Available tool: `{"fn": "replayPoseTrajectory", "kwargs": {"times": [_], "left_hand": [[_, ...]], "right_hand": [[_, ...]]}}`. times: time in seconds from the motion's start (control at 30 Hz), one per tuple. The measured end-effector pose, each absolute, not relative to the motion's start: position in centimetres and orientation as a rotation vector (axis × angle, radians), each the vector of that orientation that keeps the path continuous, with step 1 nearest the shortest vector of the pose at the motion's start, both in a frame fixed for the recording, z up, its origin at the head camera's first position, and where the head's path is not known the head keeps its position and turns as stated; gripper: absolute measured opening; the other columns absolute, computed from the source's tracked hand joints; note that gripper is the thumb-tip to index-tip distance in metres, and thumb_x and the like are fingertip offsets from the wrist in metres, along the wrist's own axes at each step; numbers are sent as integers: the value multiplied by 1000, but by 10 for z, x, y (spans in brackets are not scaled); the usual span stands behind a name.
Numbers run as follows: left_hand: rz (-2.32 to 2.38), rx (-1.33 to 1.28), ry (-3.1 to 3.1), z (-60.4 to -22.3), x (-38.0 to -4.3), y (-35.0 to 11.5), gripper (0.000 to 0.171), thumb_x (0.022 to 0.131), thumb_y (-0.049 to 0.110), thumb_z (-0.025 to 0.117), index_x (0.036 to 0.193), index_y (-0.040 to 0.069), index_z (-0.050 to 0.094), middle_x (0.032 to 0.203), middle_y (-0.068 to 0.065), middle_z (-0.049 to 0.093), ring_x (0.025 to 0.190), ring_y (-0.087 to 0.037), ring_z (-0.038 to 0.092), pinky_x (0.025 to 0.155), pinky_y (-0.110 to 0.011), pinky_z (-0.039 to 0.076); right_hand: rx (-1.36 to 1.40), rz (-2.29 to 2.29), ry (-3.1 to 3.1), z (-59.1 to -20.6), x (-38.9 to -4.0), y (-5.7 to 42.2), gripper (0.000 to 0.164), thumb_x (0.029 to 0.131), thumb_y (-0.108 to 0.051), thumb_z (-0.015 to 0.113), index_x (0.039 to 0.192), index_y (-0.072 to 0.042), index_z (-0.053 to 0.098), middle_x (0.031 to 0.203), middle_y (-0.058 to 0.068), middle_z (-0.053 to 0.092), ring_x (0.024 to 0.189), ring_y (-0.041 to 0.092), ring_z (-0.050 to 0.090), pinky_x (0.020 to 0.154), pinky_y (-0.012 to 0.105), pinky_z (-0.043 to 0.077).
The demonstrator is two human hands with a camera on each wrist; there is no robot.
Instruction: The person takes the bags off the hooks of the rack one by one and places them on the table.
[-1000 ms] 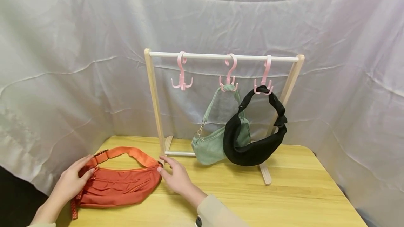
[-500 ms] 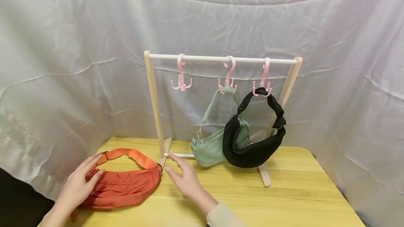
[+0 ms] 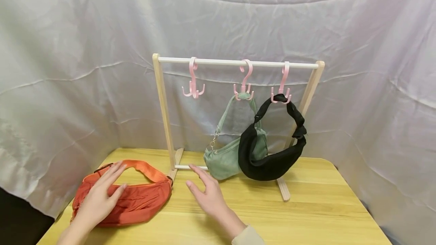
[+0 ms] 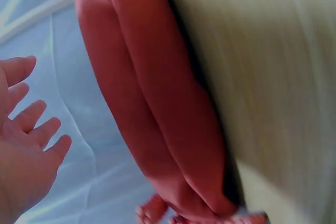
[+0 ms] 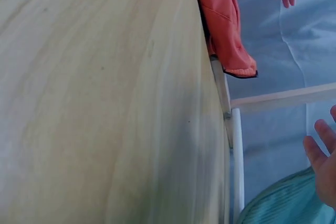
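An orange-red waist bag [image 3: 136,203] lies on the table at the left, its orange strap [image 3: 146,168] looped behind it. My left hand [image 3: 100,199] is held above the bag with fingers spread; the left wrist view shows it apart from the red fabric [image 4: 152,93]. To the right of the bag, my right hand [image 3: 211,197] hovers over the table, fingers extended and holding nothing. A green shoulder bag [image 3: 223,160] and a black bag [image 3: 272,165] hang from pink hooks on the rack. The leftmost pink hook [image 3: 193,82] carries no bag.
The rack has a white top rail [image 3: 218,62] and wooden side posts [image 3: 164,112]. It stands toward the back of the wooden table [image 3: 306,214]. A grey curtain [image 3: 85,48] surrounds the table behind and at both sides.
My left hand has moved right and off the bag's left end. The right hand has drawn away from the bag's right end, to the right. The waist bag lies nearly where it was.
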State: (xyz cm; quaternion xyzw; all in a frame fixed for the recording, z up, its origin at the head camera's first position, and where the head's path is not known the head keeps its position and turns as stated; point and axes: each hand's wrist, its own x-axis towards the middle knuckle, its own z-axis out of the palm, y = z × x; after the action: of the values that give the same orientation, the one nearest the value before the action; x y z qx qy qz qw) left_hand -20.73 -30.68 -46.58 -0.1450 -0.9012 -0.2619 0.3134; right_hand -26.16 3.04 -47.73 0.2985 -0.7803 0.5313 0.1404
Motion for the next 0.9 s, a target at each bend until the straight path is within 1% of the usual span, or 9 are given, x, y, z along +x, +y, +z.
{"fn": "replayPoseTrajectory", "kwargs": {"times": [0.13, 0.3, 0.43, 0.47, 0.53, 0.63, 0.7, 0.8, 0.9], "left_hand": [[-700, -429, -2356, -462, -209, -295, 75, 87, 2, 81, 155, 16, 52, 162, -5, 43, 150, 9, 17, 112, -2, 10], [-715, -452, -2365, -457, -211, -282, 71, 90, 5, 80, 154, 17, 53, 163, -3, 42, 151, 5, 20, 112, -4, 10], [-738, -456, -2388, -453, -213, -271, 66, 92, 7, 78, 153, 15, 54, 163, -4, 43, 152, -3, 27, 110, -2, 12], [-749, -457, -2392, -452, -213, -268, 65, 92, 7, 78, 153, 15, 55, 163, -4, 43, 152, -5, 29, 110, -2, 13], [-769, -467, -2396, -450, -215, -262, 65, 93, 7, 78, 153, 15, 55, 163, -5, 43, 152, -12, 33, 110, -1, 14], [-792, -491, -2396, -445, -218, -253, 65, 94, 8, 77, 153, 16, 54, 163, -7, 43, 152, -17, 35, 110, -2, 15], [-802, -512, -2384, -441, -219, -246, 66, 94, 8, 78, 154, 17, 53, 163, -7, 43, 152, -15, 34, 111, -2, 15], [-810, -537, -2356, -435, -221, -236, 66, 93, 8, 78, 154, 17, 53, 163, -5, 43, 152, -8, 31, 112, -3, 16], [-827, -564, -2322, -430, -223, -228, 66, 92, 6, 79, 153, 16, 54, 163, -4, 44, 152, -6, 29, 114, -4, 18]], "right_hand": [[843, 1524, -2217, -476, -259, 37, 50, 103, -29, 67, 151, -22, 55, 152, -3, 56, 140, 25, 53, 113, 46, 46], [835, 1514, -2174, -475, -257, 45, 50, 103, -24, 68, 151, -18, 56, 152, -2, 56, 141, 25, 52, 112, 43, 47], [829, 1515, -2147, -472, -256, 52, 50, 102, -22, 68, 150, -15, 56, 153, 0, 55, 141, 24, 52, 113, 41, 47], [826, 1513, -2139, -471, -255, 54, 50, 102, -21, 68, 150, -15, 56, 153, 2, 55, 140, 24, 53, 113, 40, 46], [824, 1507, -2118, -470, -255, 58, 49, 102, -19, 68, 150, -13, 56, 153, 6, 56, 139, 24, 54, 113, 39, 47], [812, 1505, -2090, -468, -254, 63, 49, 102, -16, 68, 149, -10, 56, 152, 10, 56, 139, 25, 54, 112, 37, 47], [808, 1493, -2071, -466, -253, 66, 48, 102, -14, 67, 149, -9, 56, 151, 11, 57, 138, 26, 55, 112, 37, 48], [786, 1500, -2051, -462, -253, 71, 49, 101, -11, 69, 148, -11, 57, 151, 7, 58, 138, 25, 55, 112, 37, 48], [776, 1498, -2008, -457, -253, 75, 49, 100, -8, 69, 148, -12, 58, 149, 5, 59, 137, 26, 56, 110, 41, 50]]}}
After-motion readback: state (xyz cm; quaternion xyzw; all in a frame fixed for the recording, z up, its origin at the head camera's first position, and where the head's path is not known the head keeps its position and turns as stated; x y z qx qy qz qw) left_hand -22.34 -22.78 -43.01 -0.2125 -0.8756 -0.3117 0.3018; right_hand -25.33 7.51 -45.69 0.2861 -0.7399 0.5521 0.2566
